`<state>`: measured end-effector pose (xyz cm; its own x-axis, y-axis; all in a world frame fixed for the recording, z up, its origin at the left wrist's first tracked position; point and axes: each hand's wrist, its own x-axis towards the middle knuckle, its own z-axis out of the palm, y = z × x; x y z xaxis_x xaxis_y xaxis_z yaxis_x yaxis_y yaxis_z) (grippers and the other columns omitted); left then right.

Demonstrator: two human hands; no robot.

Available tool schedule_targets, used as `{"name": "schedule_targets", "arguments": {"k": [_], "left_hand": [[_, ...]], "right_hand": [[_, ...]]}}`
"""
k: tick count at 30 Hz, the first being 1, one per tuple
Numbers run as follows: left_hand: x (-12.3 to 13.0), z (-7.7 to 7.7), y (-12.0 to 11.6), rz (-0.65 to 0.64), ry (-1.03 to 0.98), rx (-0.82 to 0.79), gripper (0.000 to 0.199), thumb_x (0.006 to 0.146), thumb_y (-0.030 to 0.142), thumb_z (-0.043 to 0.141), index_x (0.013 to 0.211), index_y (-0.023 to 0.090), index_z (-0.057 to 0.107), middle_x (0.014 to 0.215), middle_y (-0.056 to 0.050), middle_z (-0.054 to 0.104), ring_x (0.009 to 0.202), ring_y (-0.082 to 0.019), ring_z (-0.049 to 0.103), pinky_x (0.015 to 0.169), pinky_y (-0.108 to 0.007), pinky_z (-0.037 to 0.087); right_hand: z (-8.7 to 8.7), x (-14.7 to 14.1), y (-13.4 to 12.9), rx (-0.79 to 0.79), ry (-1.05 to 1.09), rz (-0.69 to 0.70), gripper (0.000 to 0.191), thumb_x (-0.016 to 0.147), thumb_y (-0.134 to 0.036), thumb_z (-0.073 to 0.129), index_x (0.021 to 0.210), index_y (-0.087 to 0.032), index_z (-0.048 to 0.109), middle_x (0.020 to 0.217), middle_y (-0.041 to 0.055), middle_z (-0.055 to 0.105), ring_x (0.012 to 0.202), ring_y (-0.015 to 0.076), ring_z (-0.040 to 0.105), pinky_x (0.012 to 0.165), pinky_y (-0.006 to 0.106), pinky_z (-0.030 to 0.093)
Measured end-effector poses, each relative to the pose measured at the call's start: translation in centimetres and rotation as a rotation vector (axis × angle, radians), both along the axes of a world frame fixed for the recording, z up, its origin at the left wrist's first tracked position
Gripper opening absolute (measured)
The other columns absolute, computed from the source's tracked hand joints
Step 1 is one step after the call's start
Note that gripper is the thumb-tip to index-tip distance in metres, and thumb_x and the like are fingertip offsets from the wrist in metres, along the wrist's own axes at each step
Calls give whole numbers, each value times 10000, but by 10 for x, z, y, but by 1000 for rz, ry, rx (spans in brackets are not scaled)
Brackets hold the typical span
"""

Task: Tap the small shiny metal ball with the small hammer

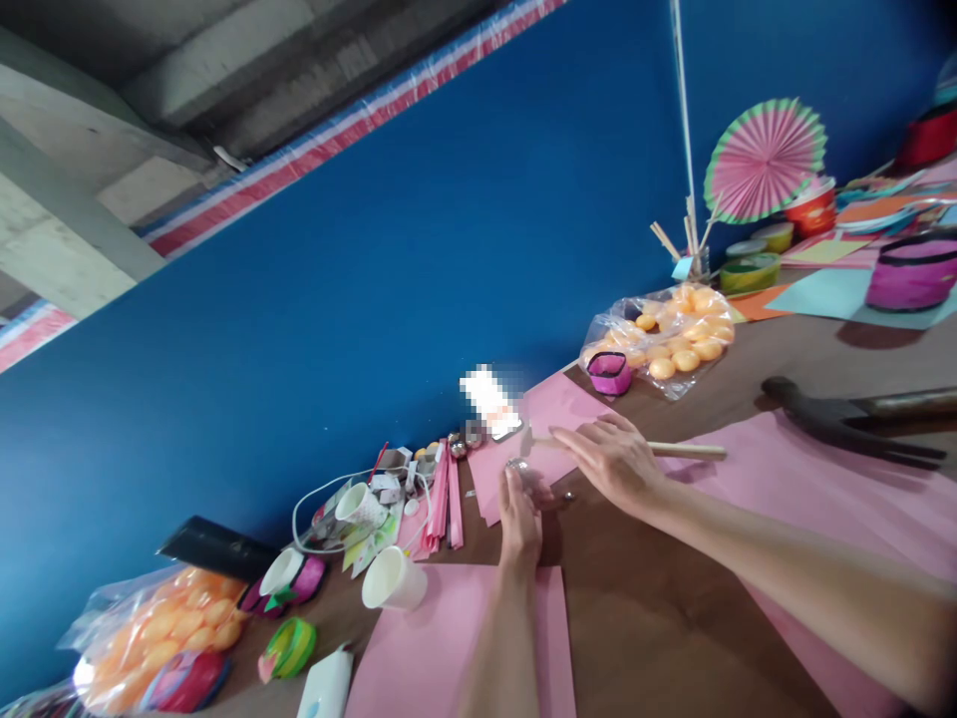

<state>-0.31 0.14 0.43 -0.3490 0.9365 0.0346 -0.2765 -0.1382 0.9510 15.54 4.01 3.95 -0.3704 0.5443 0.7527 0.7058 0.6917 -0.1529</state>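
My left hand [520, 527] is closed around a small shiny, silvery round object [517, 466], with its fingers hiding most of it. Just to the right, my right hand [619, 467] grips a tool with a pale wooden handle [692, 452]. The handle's end sticks out behind the hand, and the blurred front end points left, above the silvery object. Both hands are over the brown table, by a sheet of pink paper [549, 404]. A tiny shiny bead-like piece [569, 496] lies between them. A lit phone [489, 401] stands just beyond.
A claw hammer [829, 424] rests on pink paper at right. Bags of orange balls [684, 344] lie behind and at far left. A white paper cup [394, 579], pink strips [451, 499], tape rolls [750, 273] and a paper fan [768, 162] are around. A blue wall [359, 279] closes the back.
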Motion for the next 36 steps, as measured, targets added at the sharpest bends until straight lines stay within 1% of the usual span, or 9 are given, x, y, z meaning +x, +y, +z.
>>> {"name": "schedule_targets", "arguments": {"k": [4, 10, 15, 19, 22, 27, 30, 32, 36], "left_hand": [[0, -2, 0, 2, 13, -20, 471, 762, 584, 405, 754, 138, 557, 606, -38, 565, 511, -97, 500, 503, -228, 390], [0, -2, 0, -17, -33, -43, 509, 756, 601, 391, 743, 124, 570, 655, -63, 595, 513, -96, 510, 504, -230, 396], [0, -3, 1, -14, -1, -47, 516, 769, 587, 383, 754, 110, 577, 678, -77, 600, 530, -105, 521, 510, -239, 405], [-1, -2, 2, 15, -72, -14, 445, 762, 554, 440, 789, 131, 575, 717, -54, 585, 581, -99, 523, 543, -231, 411], [-1, -1, 2, 40, -65, 27, 371, 755, 500, 500, 803, 141, 581, 734, -38, 572, 594, -88, 512, 555, -222, 405], [-3, -2, 3, 52, -119, 38, 310, 739, 453, 552, 867, 172, 576, 781, -35, 603, 616, -93, 535, 594, -235, 413], [-4, -3, 4, 48, -136, 37, 282, 732, 420, 575, 852, 165, 581, 767, -36, 616, 633, -99, 553, 608, -235, 413], [-5, -3, 4, 50, -163, 32, 273, 721, 407, 590, 831, 157, 588, 759, -38, 624, 629, -100, 556, 603, -233, 411], [-5, -3, 4, 55, -221, 22, 284, 717, 412, 594, 783, 136, 597, 769, -59, 635, 627, -103, 559, 603, -236, 419]], "right_hand": [[-3, -2, -1, -4, -49, 47, 316, 837, -155, 462, 1125, -254, 549, 674, 12, 589, 688, 150, 508, 754, 295, 312], [-2, -1, -1, 21, -11, 23, 311, 848, -158, 442, 1128, -241, 549, 698, 18, 597, 688, 147, 504, 758, 299, 313], [-4, -2, -1, -3, -64, 71, 329, 834, -146, 462, 1137, -249, 540, 682, 12, 587, 686, 147, 498, 713, 281, 316], [-3, -2, 0, 22, -25, 34, 300, 842, -146, 445, 1102, -242, 561, 681, 14, 588, 681, 146, 501, 728, 290, 313], [0, 0, -2, 33, -7, 25, 284, 847, -151, 438, 1083, -235, 571, 672, 12, 589, 675, 145, 503, 731, 291, 317], [2, -1, -5, 24, 6, 29, 275, 843, -172, 457, 1087, -232, 569, 686, 17, 599, 688, 150, 511, 738, 293, 321], [1, -2, -6, 1, -37, 56, 300, 836, -163, 469, 1108, -252, 559, 672, 13, 595, 685, 147, 513, 712, 281, 319], [1, -3, -6, 15, -40, 64, 304, 831, -148, 470, 1099, -257, 567, 660, 11, 593, 670, 143, 510, 701, 278, 316], [3, -2, -5, 44, -1, 27, 293, 834, -133, 453, 1073, -242, 582, 669, 13, 598, 671, 145, 508, 732, 291, 310]]}}
